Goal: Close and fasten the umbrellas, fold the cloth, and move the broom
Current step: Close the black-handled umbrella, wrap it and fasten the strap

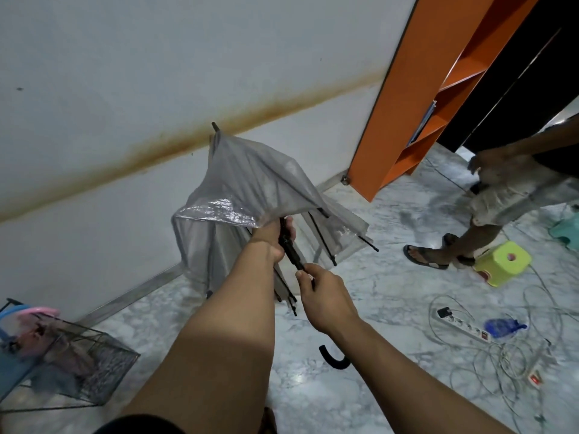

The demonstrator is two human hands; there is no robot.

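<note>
Your left hand (pixel 275 236) has its grip wrapped round the black shaft up by the runner, under the canopy; your right hand (pixel 322 296) pinches the shaft lower down, the hooked handle (pixel 334 360) hanging below. The clear umbrella (pixel 250 183) sits centre frame, half collapsed, tip toward 12 o'clock. Judgement: draw the runner down until it latches, keep the ribs (pixel 322 242) gathered, then wrap the canopy and fasten it. Marble floor (pixel 360 308), stained white wall (pixel 156 73) behind. Orange shelf (pixel 423 98) at 1 o'clock, wire basket (pixel 78 361) at 8, power strip (pixel 463 327) and loose cables at 4. Another person's legs near a green stool (pixel 504 261) at 3.
</note>
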